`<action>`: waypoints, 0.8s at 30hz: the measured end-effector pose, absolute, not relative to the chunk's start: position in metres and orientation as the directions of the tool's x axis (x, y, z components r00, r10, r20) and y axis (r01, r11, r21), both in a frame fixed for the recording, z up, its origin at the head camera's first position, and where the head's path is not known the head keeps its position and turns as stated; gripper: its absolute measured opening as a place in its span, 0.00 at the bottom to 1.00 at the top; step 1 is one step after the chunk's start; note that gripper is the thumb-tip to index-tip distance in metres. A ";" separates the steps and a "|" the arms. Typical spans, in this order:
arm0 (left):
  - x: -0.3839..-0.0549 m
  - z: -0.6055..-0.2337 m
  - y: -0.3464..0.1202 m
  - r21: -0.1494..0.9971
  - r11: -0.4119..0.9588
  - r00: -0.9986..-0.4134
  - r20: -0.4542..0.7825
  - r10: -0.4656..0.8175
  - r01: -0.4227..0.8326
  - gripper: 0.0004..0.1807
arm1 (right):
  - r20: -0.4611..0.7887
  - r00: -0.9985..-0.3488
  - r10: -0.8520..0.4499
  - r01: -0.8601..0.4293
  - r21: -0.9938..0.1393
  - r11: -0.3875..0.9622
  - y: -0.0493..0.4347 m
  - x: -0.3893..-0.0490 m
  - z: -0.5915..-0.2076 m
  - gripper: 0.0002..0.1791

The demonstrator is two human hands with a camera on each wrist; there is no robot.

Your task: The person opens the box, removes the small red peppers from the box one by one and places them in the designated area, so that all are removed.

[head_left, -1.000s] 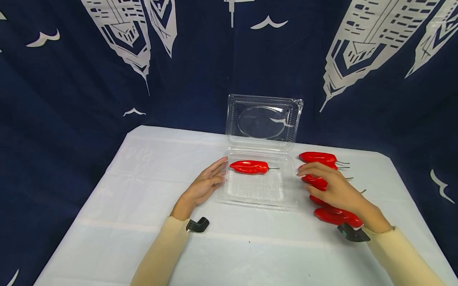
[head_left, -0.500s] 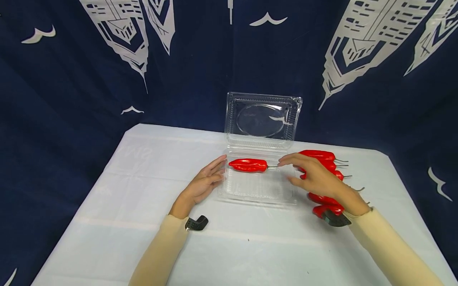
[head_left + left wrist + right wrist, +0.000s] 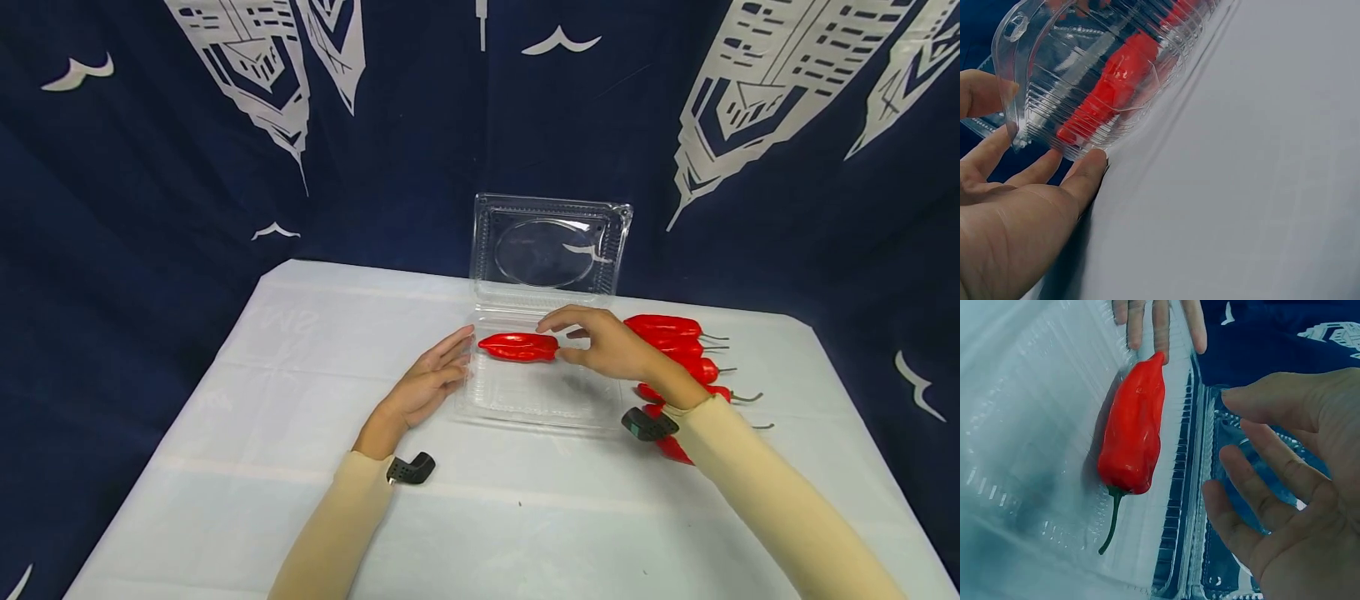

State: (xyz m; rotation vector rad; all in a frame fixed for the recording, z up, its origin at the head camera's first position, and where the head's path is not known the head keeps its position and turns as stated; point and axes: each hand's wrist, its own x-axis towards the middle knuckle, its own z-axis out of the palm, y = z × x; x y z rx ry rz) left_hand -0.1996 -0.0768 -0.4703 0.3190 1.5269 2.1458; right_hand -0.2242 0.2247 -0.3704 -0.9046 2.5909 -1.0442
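Note:
One red pepper (image 3: pixel 516 347) lies crosswise in the base of a clear plastic clamshell container (image 3: pixel 540 423), whose lid (image 3: pixel 547 250) stands raised at the back. In the right wrist view the green stem of that red pepper (image 3: pixel 1135 428) shows. My left hand (image 3: pixel 422 392) rests with extended fingers against the container's left side; the left wrist view has its fingertips at the clear wall (image 3: pixel 1054 87). My right hand (image 3: pixel 611 346) is over the container's right part, thumb and fingers apart, close to the pepper's stem end, holding nothing.
Several more red peppers (image 3: pixel 663 327) lie in a column on the white table (image 3: pixel 480 542) right of the container, partly hidden under my right forearm. A dark blue cloth (image 3: pixel 420 167) with white building prints hangs behind the table.
My right hand has moved left from above the column of peppers to over the container, beside the pepper inside. My left hand stays at the container's left side.

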 end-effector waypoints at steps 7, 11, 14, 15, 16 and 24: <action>-0.200 -0.471 -0.076 0.938 -0.245 -0.859 -0.094 0.503 -0.246 0.39 | -0.044 -0.796 -0.603 -0.407 -0.699 0.588 0.206 -0.240 -0.374 0.22; -0.201 -0.472 -0.075 0.937 -0.246 -0.857 -0.093 0.507 -0.247 0.39 | -0.069 -0.782 -0.620 -0.412 -0.689 0.597 0.197 -0.245 -0.380 0.22; -0.201 -0.473 -0.075 0.937 -0.246 -0.853 -0.091 0.514 -0.248 0.39 | -0.064 -0.772 -0.632 -0.441 -0.663 0.605 0.193 -0.247 -0.386 0.22; -0.201 -0.473 -0.075 0.937 -0.246 -0.852 -0.091 0.516 -0.248 0.39 | -0.062 -0.772 -0.633 -0.448 -0.654 0.610 0.192 -0.247 -0.388 0.22; -0.201 -0.473 -0.075 0.937 -0.246 -0.851 -0.090 0.518 -0.249 0.40 | -0.057 -0.771 -0.634 -0.457 -0.644 0.614 0.192 -0.247 -0.389 0.22; -0.201 -0.472 -0.075 0.936 -0.249 -0.856 -0.092 0.509 -0.249 0.40 | -0.059 -0.771 -0.634 -0.475 -0.611 0.633 0.188 -0.246 -0.397 0.23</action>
